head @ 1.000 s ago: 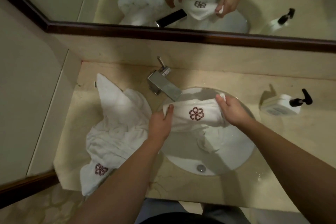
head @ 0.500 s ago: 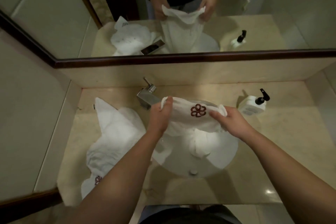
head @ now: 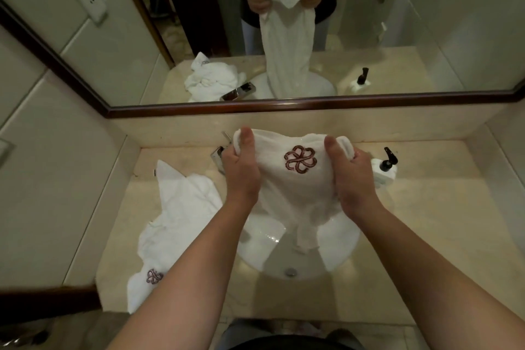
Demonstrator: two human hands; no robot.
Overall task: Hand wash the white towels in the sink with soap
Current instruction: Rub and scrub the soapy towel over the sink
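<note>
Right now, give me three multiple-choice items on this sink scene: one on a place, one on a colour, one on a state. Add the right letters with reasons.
1. Where does the soap bottle stand?
A. on the counter right of the sink
B. inside the basin
C. on the heap of towels

2. What colour is the emblem on the held towel?
A. blue
B. dark red
C. green

3. How is the held towel kept?
A. lying flat on the counter
B. gripped by the left hand alone
C. gripped by both hands, hanging over the sink

Answers:
1 A, its black pump shows beside the right hand.
2 B, the looped stitching is dark red on white.
3 C, each hand holds an upper corner.
</note>
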